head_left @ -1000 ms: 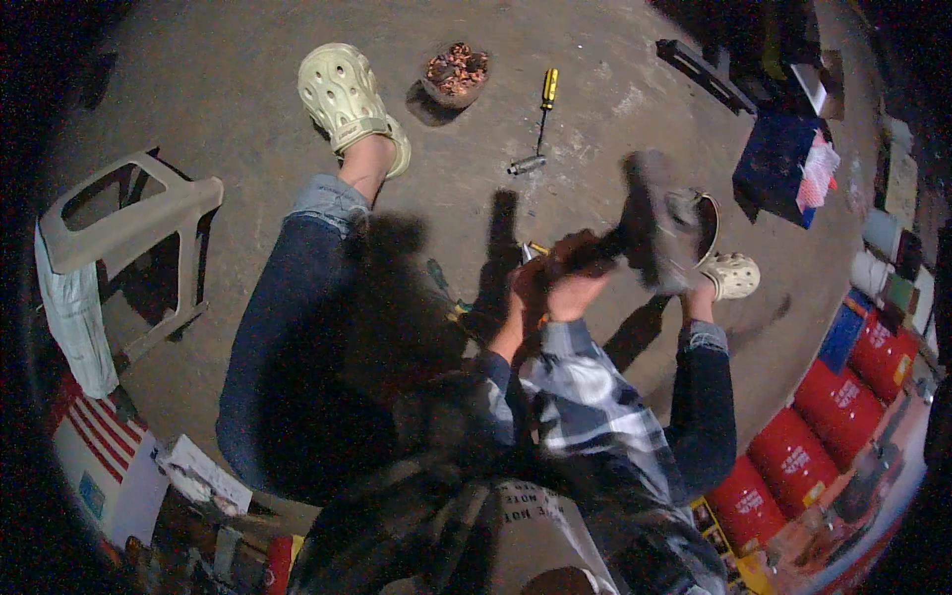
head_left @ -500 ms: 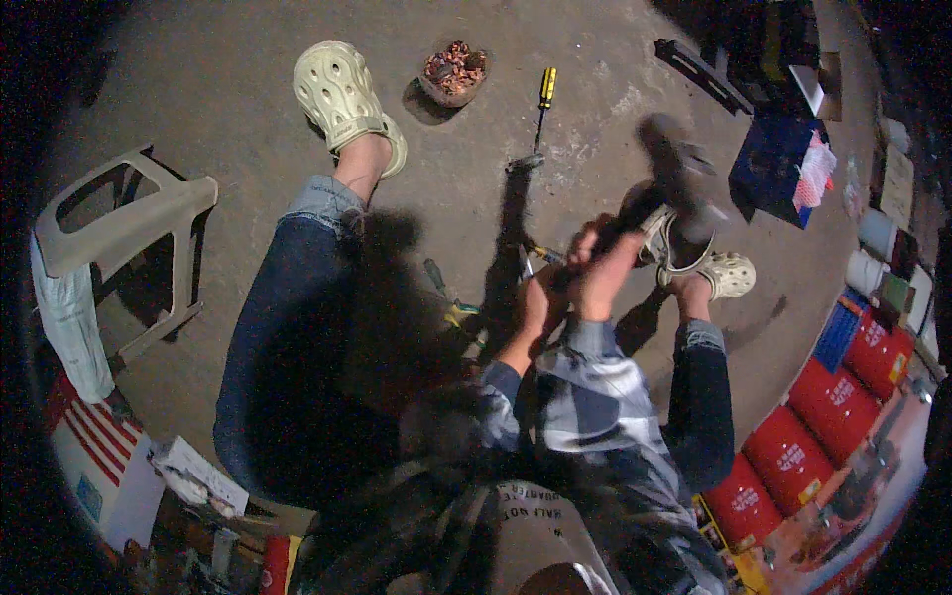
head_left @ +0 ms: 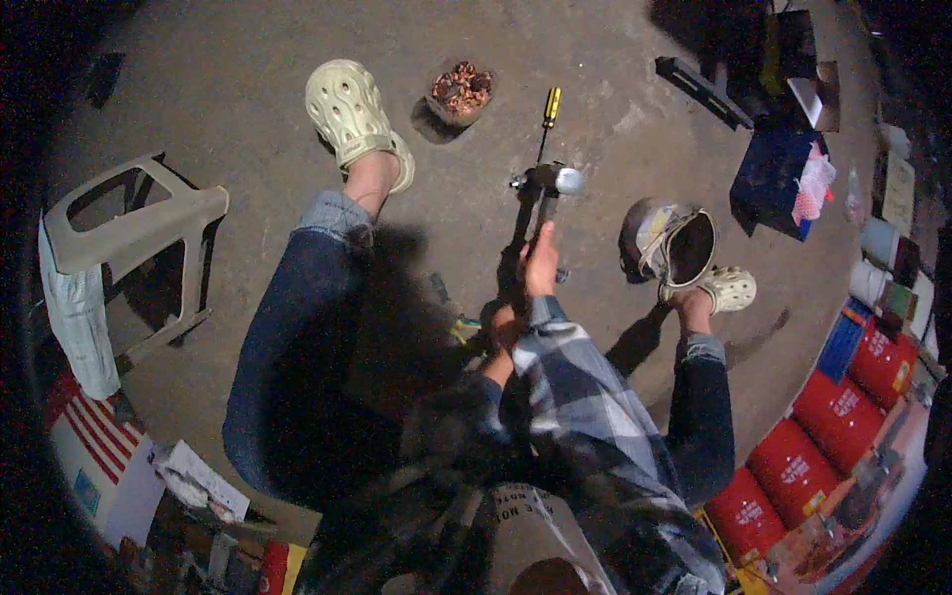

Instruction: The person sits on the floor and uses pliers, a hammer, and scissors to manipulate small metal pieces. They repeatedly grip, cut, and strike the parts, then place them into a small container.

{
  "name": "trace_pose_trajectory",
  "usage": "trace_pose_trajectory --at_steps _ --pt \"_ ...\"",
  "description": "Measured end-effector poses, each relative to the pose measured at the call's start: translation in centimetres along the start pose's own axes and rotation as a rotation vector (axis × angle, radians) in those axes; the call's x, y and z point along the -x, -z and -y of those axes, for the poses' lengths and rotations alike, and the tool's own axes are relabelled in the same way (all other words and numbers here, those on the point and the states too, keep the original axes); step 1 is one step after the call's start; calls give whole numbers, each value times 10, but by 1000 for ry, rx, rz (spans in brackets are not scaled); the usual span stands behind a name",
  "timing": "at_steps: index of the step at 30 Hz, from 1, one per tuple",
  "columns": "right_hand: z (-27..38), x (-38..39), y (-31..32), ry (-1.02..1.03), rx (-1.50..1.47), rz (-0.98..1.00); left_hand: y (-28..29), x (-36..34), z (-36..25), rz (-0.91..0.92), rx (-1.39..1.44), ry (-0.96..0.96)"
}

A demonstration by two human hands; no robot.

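Observation:
My right hand [head_left: 540,263] is closed round the handle of a hammer. The hammer's metal head [head_left: 560,179] is over the floor in front of me, beside a small metal piece [head_left: 518,181]. My left hand [head_left: 504,325] is low beside my right wrist; the right hand and sleeve partly cover it, and its fingers and anything in them are hidden. Beyond the hammer lies a screwdriver [head_left: 552,106] with a yellow and black handle. A tool with yellow grips [head_left: 463,327], partly in shadow, lies left of my left hand.
A clear bowl of copper-coloured scraps [head_left: 462,89] stands ahead. An open bucket [head_left: 650,238] is beside my right shoe [head_left: 732,289]. A pale plastic stool [head_left: 208,203] lies tipped at the left. Red drums [head_left: 793,466] line the right. A dark blue box [head_left: 769,178] stands far right.
The hammer has swung from the right, over the bucket, leftward to the small metal piece. My right hand came left with it; my left hand has drawn back toward me.

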State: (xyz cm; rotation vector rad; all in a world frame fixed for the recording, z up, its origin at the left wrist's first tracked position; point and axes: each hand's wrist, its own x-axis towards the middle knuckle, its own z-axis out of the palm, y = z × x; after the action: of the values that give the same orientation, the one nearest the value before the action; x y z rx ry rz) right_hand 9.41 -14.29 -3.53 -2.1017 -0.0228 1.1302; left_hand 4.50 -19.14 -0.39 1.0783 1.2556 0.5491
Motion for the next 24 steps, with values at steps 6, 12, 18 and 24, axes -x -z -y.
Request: trace_pose_trajectory --at_steps 6,12,18,24 --pt "98 52 62 329 -389 112 -36 -2 12 -1 97 -49" --pt "108 75 62 723 -684 318 1 -27 -54 -53 -104 -122" --pt "-8 -24 -4 125 49 -33 7 -53 1 -119 229 332" --pt "39 5 25 -12 -230 27 -29 -51 35 -73 62 266"
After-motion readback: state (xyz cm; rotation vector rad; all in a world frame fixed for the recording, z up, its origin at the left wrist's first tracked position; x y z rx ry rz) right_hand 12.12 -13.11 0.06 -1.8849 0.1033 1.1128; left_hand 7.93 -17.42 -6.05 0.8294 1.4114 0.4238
